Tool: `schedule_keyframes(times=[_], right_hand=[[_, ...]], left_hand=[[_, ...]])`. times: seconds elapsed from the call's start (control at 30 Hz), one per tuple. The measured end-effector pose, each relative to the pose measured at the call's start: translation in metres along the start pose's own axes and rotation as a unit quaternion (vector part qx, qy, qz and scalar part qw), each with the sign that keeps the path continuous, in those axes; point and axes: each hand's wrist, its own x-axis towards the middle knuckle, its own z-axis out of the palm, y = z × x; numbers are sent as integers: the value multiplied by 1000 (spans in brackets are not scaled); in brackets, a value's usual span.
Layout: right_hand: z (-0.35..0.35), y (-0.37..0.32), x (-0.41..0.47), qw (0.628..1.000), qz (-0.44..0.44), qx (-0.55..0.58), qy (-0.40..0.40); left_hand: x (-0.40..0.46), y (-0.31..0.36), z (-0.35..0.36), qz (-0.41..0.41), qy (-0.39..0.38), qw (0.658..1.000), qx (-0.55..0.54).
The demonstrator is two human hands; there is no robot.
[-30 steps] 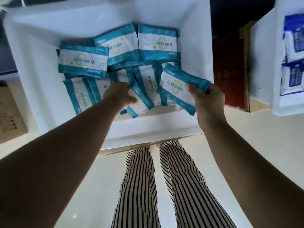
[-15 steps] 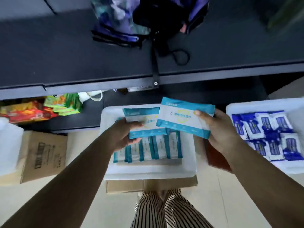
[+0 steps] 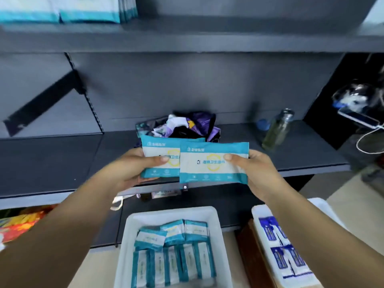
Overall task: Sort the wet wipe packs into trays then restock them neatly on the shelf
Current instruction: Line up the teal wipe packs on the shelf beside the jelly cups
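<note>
Two teal packs up, long axes level: left hand (image 3: 133, 171) pinches the rear pack (image 3: 160, 159), right hand (image 3: 259, 173) grips the front pack (image 3: 214, 163), upper shelf (image 3: 207, 41) straight above.

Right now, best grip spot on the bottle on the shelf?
Take the bottle round its body, below the cap, coming from the front. It leans, tall and slim, beside a blue lid; a side approach looks likelier to tip it.
</note>
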Motion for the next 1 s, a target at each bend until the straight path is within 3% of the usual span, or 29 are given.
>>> schedule_keyframes(times=[0.3, 0.57, 0.63, 0.73, 0.8, 0.9, 1.0], right_hand=[[21, -108, -35, 989, -136, -21, 50], [29, -171, -21, 971, -227, -35, 63], [26, -188, -8, 967, -245, -44, 63], [26, -215, 17, 958, -280, -30, 59], [27, -236, 43, 955, -291, -21, 53], [33, -266, 91, 958, -284, -22, 25], [43, -290, 145, 958, -281, -49, -12]], left_hand=[[-39, 100, 9, 143, -2, 989, 33], [-33, 161, 19, 249, -34, 964, 83], [-23, 175, 23, 275, -10, 957, 92], [-5, 194, 28, 332, 79, 934, 101], [13, 209, 30, 354, 184, 904, 155], [42, 229, 31, 340, 402, 800, 287], [69, 235, 38, 330, 515, 731, 302]])
